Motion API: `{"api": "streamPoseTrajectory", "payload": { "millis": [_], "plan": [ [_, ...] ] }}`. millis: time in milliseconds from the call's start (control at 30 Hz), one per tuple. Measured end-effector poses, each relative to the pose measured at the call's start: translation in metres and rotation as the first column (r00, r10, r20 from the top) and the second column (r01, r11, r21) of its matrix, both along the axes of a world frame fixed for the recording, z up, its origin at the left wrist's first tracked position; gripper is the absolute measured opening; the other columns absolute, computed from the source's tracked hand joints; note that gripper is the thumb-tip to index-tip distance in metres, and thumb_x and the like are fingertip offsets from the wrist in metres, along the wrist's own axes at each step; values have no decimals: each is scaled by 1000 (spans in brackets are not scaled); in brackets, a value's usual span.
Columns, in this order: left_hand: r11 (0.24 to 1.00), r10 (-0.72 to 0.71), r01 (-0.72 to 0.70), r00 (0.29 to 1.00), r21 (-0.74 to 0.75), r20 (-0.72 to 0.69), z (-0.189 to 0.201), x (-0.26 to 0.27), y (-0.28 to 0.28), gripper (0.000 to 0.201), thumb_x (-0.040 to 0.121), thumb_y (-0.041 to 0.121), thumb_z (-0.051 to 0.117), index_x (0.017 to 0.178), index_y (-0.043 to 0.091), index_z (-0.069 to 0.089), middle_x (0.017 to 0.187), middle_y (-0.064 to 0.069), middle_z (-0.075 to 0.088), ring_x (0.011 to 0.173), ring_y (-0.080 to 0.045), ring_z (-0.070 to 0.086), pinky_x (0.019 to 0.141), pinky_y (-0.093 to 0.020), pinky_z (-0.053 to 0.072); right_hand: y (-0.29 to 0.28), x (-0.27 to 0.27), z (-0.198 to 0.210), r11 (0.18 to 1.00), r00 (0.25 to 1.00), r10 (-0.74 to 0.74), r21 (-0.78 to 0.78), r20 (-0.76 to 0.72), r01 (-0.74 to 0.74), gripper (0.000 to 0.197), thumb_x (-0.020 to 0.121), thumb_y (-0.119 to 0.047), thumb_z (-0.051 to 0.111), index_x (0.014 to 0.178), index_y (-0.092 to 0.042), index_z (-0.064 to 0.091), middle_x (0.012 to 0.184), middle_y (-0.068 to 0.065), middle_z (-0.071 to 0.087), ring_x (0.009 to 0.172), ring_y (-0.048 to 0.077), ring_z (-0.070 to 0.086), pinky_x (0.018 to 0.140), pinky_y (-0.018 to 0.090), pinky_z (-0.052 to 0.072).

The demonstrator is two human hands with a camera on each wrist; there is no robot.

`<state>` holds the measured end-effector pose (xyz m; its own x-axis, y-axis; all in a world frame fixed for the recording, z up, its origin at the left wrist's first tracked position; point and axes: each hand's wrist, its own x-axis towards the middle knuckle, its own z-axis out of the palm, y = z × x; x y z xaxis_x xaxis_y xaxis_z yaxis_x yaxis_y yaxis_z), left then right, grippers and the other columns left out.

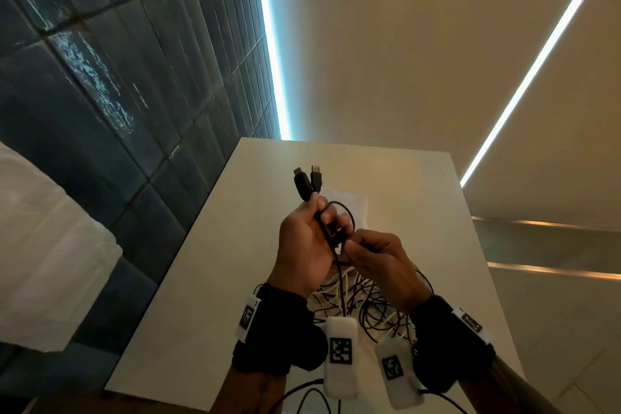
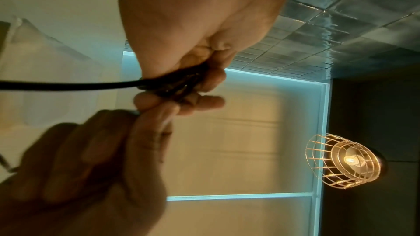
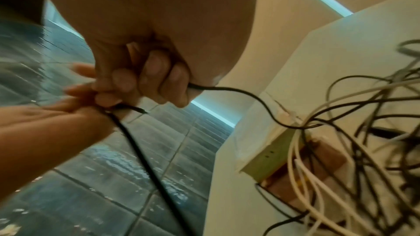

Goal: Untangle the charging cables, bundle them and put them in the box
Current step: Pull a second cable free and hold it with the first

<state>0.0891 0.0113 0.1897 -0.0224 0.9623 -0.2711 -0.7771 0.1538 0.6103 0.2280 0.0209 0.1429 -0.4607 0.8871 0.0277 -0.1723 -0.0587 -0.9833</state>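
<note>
My left hand [image 1: 322, 217] is raised over the white table [image 1: 201, 312] and grips a folded black cable [image 1: 337, 265]. The cable's two plugs [image 1: 307, 183] stick up past the fingers. My right hand [image 1: 353, 245] pinches a loop of that cable just beside the left fingers. In the left wrist view the left hand [image 2: 204, 82] squeezes the black bundle [image 2: 172, 85], and the right hand [image 2: 90, 150] meets it from below. The right hand [image 3: 145, 78] also holds a thinner black strand [image 3: 238, 92] that runs down into the tangle of black and white cables [image 3: 341, 150] lying over the open box [image 3: 270, 157].
Loose black and white cables [image 1: 363, 309] are spread on the table beneath my wrists, some trailing over the near edge. The box's pale flap [image 1: 353, 200] shows behind my hands. Dark tiles [image 1: 100, 111] lie left of the table, with white fabric [image 1: 33, 245] further left.
</note>
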Motion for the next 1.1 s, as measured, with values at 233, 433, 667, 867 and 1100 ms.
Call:
{"api": "streamPoseTrajectory", "payload": {
  "millis": [233, 433, 667, 867, 1100],
  "plan": [
    [992, 68, -69, 998, 104, 17, -4, -4, 1, 31, 101, 22, 36, 72, 15, 44, 59, 5, 33, 44, -5, 23, 44, -20, 23, 12, 9, -47, 999, 988, 38, 20, 149, -42, 27, 96, -13, 56, 74, 1, 59, 57, -7, 45, 51, 5, 32, 49, 15, 25],
    [987, 114, -110, 993, 120, -25, 3, -13, -2, 33, 102, 20, 33, 71, 15, 43, 56, 7, 30, 39, -3, 22, 39, -18, 20, 20, 11, -80, 994, 961, 1, 105, 276, -31, 31, 93, -31, 57, 70, -11, 61, 63, -3, 48, 60, 9, 41, 59, 22, 34],
    [964, 200, -179, 975, 196, -93, 12, -23, -11, 31, 102, 20, 33, 72, 17, 42, 59, 6, 27, 43, -5, 19, 43, -21, 18, 24, 5, -103, 973, 906, -91, 231, 414, -8, 31, 96, -21, 52, 66, -15, 57, 61, -10, 49, 59, 3, 42, 59, 23, 35],
    [954, 283, -243, 921, 173, -268, 13, -30, -13, 32, 103, 19, 34, 72, 16, 39, 60, 5, 28, 45, -7, 19, 48, -26, 12, 38, 14, -108, 970, 819, -191, 229, 540, 75, 39, 93, -6, 57, 59, -25, 59, 49, -16, 53, 50, -1, 45, 55, 20, 35],
    [960, 258, -281, 880, 1, -399, -4, -17, -6, 28, 103, 18, 36, 76, 14, 41, 64, -1, 44, 51, -12, 35, 49, -26, 23, 43, -7, -20, 926, 909, -365, 182, 199, 332, 19, 88, -4, 62, 71, -2, 70, 45, -10, 48, 44, 6, 36, 46, 17, 30]
  ]
}}
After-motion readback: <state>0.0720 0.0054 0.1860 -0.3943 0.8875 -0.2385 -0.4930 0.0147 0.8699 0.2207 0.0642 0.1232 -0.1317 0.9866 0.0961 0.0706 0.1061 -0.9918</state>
